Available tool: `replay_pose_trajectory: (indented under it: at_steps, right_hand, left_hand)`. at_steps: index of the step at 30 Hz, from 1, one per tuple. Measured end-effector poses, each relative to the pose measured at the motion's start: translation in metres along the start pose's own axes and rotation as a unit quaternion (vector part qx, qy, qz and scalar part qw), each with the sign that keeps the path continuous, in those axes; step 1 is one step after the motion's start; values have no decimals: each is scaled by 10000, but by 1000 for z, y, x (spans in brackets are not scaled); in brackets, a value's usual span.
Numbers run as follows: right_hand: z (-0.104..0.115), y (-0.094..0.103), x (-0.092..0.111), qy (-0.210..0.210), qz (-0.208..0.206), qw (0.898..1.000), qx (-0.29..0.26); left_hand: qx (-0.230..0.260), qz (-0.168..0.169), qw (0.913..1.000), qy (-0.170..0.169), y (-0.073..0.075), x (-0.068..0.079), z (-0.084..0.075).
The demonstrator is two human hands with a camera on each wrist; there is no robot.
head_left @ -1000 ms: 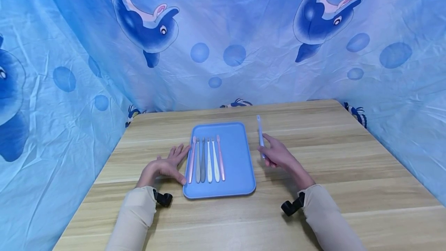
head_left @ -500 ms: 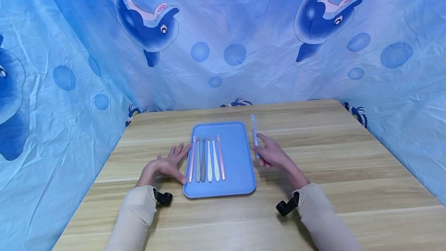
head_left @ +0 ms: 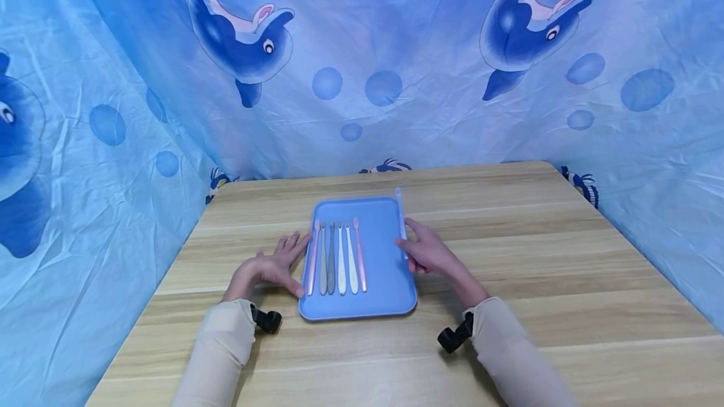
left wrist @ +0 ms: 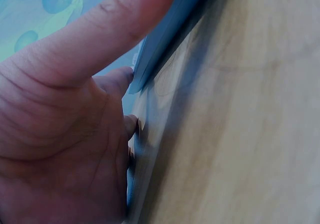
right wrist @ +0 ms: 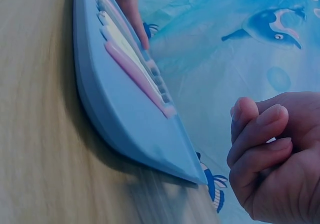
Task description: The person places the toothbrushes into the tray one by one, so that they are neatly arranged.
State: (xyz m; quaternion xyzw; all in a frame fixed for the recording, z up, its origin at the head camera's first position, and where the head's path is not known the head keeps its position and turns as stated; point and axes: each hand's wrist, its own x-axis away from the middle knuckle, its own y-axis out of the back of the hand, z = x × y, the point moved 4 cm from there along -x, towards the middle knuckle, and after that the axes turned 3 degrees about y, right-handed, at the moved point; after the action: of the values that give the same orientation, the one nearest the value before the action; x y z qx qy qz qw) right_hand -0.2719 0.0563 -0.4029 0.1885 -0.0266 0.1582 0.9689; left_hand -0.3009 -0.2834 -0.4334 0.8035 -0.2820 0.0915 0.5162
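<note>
On the table lies a blue tray (head_left: 376, 218) with several toothbrushes side by side in its left half. From left to right they run pink (head_left: 313, 265), grey (head_left: 330, 265), white (head_left: 342, 269) and pink (head_left: 361, 265). My left hand (head_left: 271, 269) spreads its fingers along the tray's left edge, with thumb and fingertips at the rim. Over the tray's right rim, my right hand (head_left: 428, 251) pinches a light blue toothbrush (head_left: 399, 206), its head pointing away from me. In the right wrist view the fingers (right wrist: 260, 154) are curled and the held toothbrush is hidden.
The wooden table (head_left: 537, 256) extends on both sides of the tray and in front of it. A blue curtain (head_left: 362, 36) printed with dolphins hangs behind the table and at its sides. Each wrist carries a small black camera (head_left: 452, 336).
My right hand has moved left with the light blue toothbrush, from beside the tray to over its right rim. The left hand and the toothbrushes on the tray stay in place.
</note>
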Motion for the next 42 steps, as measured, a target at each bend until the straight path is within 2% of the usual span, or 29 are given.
replay_pose_trajectory:
  at_steps: [12, 20, 28, 42]
  right_hand:
    - [0, -21, -5, -197, -47, 9997, 168]
    - [-4, -35, -7, -341, 64, 9993, 161]
    - [-4, -44, -8, -235, 87, 9997, 63]
    - [-7, -64, -6, -210, 279, 9994, 41]
  left_hand:
    - [-73, 14, 10000, 3, 0, -4, 1]
    - [-52, 35, 10000, -45, 0, -3, 1]
    - [63, 62, 9999, -76, 0, 2, -1]
    - [-60, 3, 10000, -26, 0, -2, 1]
